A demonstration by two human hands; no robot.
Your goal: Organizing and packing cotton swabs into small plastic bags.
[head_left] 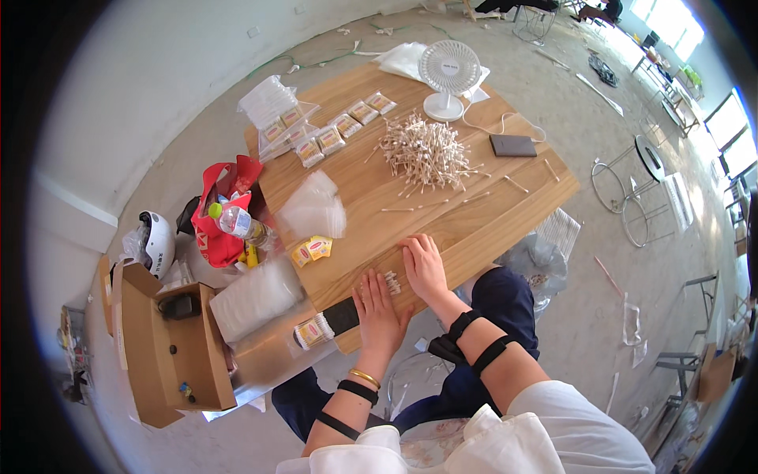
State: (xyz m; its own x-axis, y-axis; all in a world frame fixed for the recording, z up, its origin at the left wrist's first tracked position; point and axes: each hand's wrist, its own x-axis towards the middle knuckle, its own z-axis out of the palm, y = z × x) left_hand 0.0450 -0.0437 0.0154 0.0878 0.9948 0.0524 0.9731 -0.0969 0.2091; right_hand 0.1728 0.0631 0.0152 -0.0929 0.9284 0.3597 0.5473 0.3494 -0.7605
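My left hand (377,320) lies near the table's front edge, its fingers stretched forward over the wood. White tips of a small bunch of cotton swabs (392,282) show beside its fingers; the rest of that bunch is hidden by the hand. Just to the right, my right hand (426,271) rests flat on the tabletop, fingers extended and close together. A large loose pile of cotton swabs (428,154) lies farther back. Left of my left hand are a dark strip (341,315) and a filled swab pack (313,331). Yellow-and-white cards (312,250) lie beyond them.
Clear plastic bags (316,207) and several filled packs (330,140) occupy the table's left side. A white fan (447,79) and a dark power bank (512,145) stand behind the pile. A bottle (241,224), red bag (215,209) and cardboard box (178,347) are left of the table.
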